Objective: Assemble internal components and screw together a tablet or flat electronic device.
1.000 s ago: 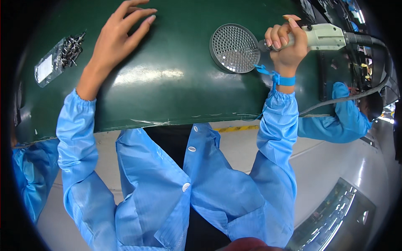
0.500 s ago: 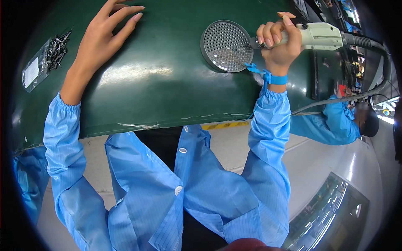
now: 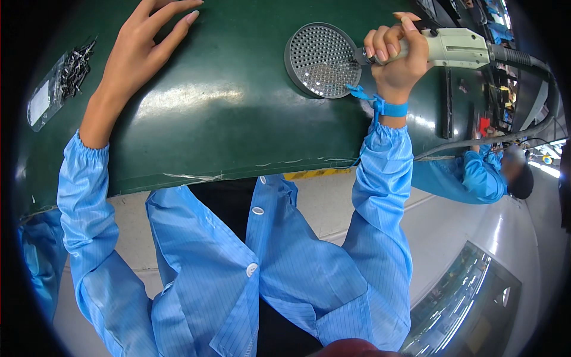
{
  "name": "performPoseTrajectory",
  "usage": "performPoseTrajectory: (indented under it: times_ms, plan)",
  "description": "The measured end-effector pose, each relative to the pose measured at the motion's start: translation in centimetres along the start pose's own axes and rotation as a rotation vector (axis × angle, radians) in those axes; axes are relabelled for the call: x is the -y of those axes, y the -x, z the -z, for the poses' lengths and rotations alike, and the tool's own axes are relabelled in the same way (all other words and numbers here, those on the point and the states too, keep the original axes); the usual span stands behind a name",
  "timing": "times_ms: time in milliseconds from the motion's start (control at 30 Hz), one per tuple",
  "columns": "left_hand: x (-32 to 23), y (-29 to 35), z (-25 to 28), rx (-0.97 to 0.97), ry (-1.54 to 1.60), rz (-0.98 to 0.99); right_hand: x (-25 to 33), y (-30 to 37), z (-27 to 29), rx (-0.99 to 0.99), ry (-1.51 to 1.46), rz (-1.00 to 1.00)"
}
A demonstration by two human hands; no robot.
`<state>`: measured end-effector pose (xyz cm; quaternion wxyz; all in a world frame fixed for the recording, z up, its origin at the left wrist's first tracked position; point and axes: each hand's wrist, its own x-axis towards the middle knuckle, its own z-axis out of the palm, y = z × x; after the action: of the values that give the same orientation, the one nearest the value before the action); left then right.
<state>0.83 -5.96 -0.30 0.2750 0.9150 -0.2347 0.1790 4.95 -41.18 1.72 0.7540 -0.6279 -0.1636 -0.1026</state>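
My right hand [image 3: 401, 56] is wrapped round the pale grip of a handheld tool [image 3: 457, 47]. A wide, round, perforated metal head [image 3: 323, 59], like a shower rose, sits at the tool's left end and faces up. From its right end runs a ribbed grey hose [image 3: 510, 56]. A blue strap [image 3: 392, 109] circles my right wrist. At the upper left, my left hand [image 3: 143, 50] holds nothing. Its thumb and fingers are apart over the green table [image 3: 238, 134], and the tips of some fingers are cut off by the picture's top edge.
Left of my left hand, a clear bag [image 3: 44, 102] lies with a heap of small dark metal parts [image 3: 76, 68]. A grey cable [image 3: 493, 141] crosses the table's right side. A person in blue [image 3: 482, 175] works beyond it. Another blue sleeve [image 3: 44, 250] shows at far left.
Both hands, the tool and the bag sit slightly differently in the picture, along with the table edge. My right hand keeps its grip and my left fingers stay apart.
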Motion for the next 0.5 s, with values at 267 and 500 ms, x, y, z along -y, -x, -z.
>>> performPoseTrajectory:
  times_ms: [267, 500]
  plan:
    - [-0.5, 0.1, 0.1, -0.010, 0.015, -0.007, 0.5, 0.2, -0.6, -0.016, 0.055, 0.005]
    - [-0.1, 0.2, -0.3, -0.095, 0.127, -0.038, 1.2, -0.2, -1.6, 0.018, 0.091, -0.010]
